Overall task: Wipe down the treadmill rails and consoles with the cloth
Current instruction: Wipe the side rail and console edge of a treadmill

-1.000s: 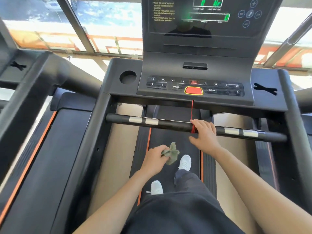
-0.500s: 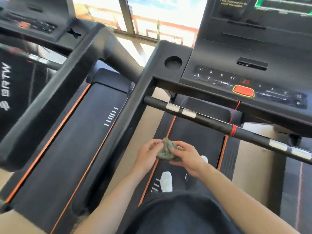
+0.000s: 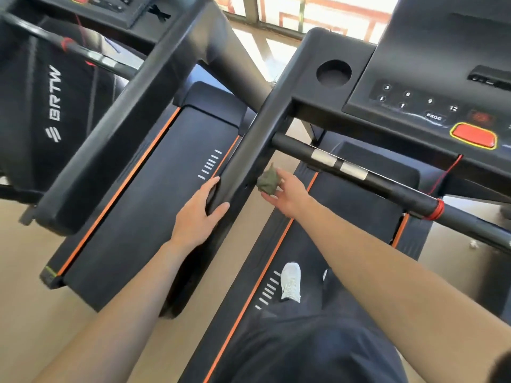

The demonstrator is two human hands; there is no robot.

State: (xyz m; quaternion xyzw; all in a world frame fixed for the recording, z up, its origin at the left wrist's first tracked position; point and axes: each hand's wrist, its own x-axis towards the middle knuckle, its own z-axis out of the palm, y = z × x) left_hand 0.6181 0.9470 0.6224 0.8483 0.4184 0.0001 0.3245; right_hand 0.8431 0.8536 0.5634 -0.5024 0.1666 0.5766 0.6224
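Two hands work at the side rail [image 3: 246,158]: the left hand [image 3: 199,214] clasps its near end, thumb on the inner side, fingers over the outer; the right hand [image 3: 289,196] pinches the cloth [image 3: 266,182], which sits just beside the rail's inner face. The cloth should be soft, light and limp, best spread flat under the palm for wiping rather than held wadded. It looks olive green, crumpled into a small ball.

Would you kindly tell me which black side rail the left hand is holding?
The nearer rail, running down from the cup holder of the person's own treadmill; the left hand grips it. The neighbouring treadmill's rail, farther left, is untouched.
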